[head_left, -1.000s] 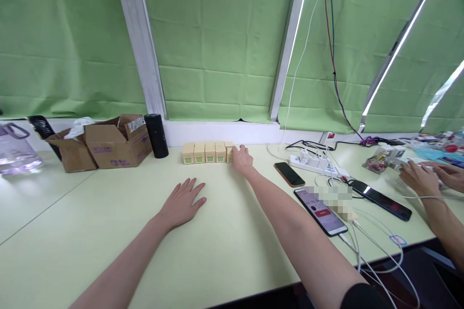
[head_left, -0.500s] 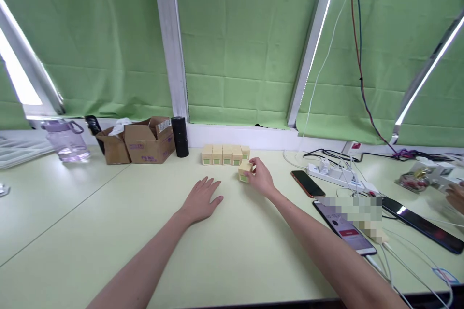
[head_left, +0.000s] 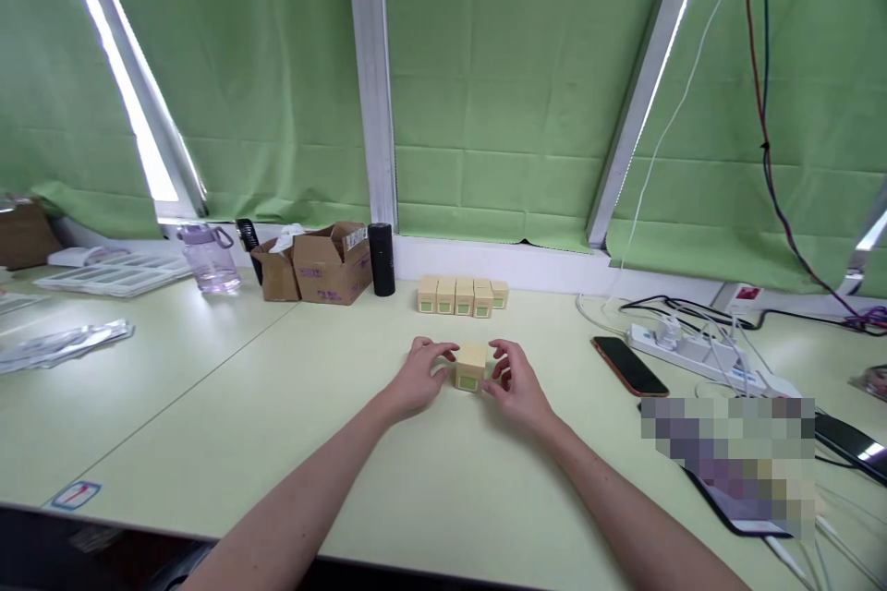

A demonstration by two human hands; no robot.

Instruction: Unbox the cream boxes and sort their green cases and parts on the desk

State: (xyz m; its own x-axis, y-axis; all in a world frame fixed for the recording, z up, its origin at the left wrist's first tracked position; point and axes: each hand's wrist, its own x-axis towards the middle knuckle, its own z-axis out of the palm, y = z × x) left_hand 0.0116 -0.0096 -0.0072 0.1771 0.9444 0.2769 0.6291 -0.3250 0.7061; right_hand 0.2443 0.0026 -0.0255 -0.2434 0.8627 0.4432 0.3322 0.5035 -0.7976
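Nearer the person than half a second ago, one small cream cardboard box with a green label [head_left: 471,367] stands between both hands.
Left hand [head_left: 418,379] has come to its left side, thumb and index finger spread; the right hand [head_left: 519,391] curves at its right, thumb and index apart. Whether either touches is unclear. The box sits on the pale yellow-green tabletop [head_left: 277,425], before a row of five similar boxes [head_left: 464,297].

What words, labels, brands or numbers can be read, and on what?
Nothing reads clearly.
Small boxes: green labels, too small.
Cardboard box: purple print and white label, blurred.
Table-edge sticker: red mark, unclear.
White box at back: red label, too small.
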